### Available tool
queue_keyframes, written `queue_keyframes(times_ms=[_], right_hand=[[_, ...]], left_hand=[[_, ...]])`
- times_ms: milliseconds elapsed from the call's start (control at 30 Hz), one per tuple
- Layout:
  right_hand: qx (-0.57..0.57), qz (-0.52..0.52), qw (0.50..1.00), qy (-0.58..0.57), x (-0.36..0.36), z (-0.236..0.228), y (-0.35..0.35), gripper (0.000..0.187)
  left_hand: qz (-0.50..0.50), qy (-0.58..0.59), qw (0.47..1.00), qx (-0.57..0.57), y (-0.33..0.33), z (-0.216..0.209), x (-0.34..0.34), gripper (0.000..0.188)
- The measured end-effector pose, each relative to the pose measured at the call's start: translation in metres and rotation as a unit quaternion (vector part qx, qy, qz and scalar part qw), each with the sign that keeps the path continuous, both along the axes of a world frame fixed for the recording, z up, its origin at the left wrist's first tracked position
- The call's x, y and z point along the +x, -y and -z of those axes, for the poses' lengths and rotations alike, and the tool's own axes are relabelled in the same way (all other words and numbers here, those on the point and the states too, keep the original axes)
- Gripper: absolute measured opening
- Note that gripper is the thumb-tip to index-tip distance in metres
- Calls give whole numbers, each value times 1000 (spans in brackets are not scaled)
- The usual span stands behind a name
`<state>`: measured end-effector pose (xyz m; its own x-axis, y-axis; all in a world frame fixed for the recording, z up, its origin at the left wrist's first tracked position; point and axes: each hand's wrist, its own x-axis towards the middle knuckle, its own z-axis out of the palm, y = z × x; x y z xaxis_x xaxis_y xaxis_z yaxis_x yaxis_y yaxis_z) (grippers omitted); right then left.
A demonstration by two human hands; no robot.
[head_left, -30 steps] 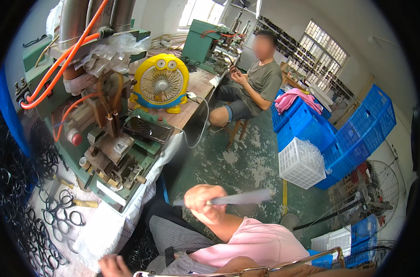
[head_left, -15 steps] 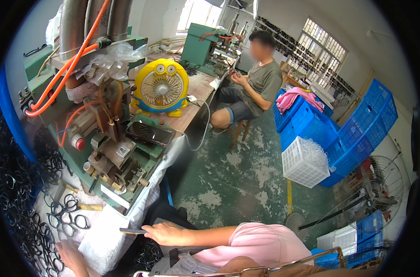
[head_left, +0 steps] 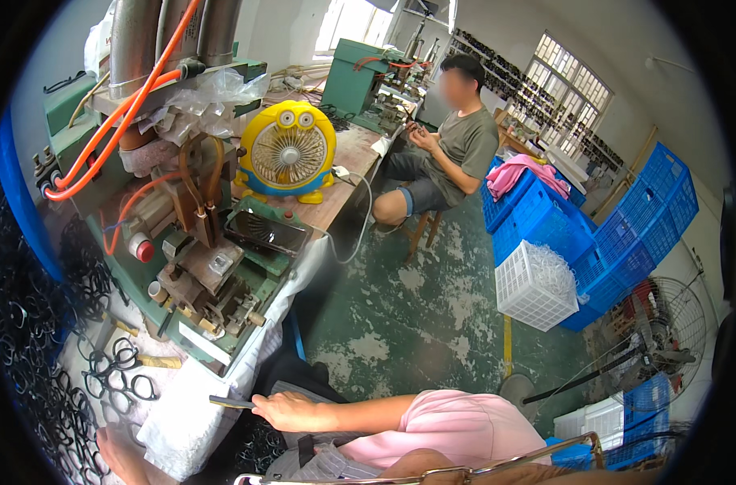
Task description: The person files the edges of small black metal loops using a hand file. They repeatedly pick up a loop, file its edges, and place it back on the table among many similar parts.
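Note:
My right hand [head_left: 291, 411] is closed around one end of a narrow, flat dark bar that looks like a file [head_left: 232, 402]. Its free end points left over a white cloth-like cover [head_left: 182, 416] on the bench. At the lower left, my left hand [head_left: 121, 454] is smeared by motion beside a heap of black eyeglass frames [head_left: 65, 420]. Whether its fingers hold anything does not show. Several loose frames [head_left: 119, 380] lie just beyond it on the white surface.
A green press machine [head_left: 198, 275] with orange hoses rises ahead of me. Behind it stands a yellow fan [head_left: 289, 153]. A seated person [head_left: 457, 145] handles something small farther back. Blue crates [head_left: 538, 214], a white crate [head_left: 534, 287] and a floor fan [head_left: 667, 331] stand on the right.
My left hand has shifted slightly down, near the heap of frames. My right hand keeps hold of the file almost in place. The whole view has moved a little.

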<state>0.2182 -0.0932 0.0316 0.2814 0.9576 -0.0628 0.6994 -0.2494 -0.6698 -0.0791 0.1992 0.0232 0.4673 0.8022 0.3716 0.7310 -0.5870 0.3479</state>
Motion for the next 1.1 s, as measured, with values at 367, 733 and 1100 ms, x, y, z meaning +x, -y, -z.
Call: queue_keyframes(times_ms=[367,733,1100], right_hand=[[28,2,1000,-2,0,3,-1,26],[2,4,1000,2,0,-8,0,27],[18,14,1000,17,-2,3,0,26]], left_hand=[[38,-73,996,-13,-8,-14,-7,16],[-34,25,978,206,-1,-45,1,10],[-97,191,972,100,18,-69,-15,34]])
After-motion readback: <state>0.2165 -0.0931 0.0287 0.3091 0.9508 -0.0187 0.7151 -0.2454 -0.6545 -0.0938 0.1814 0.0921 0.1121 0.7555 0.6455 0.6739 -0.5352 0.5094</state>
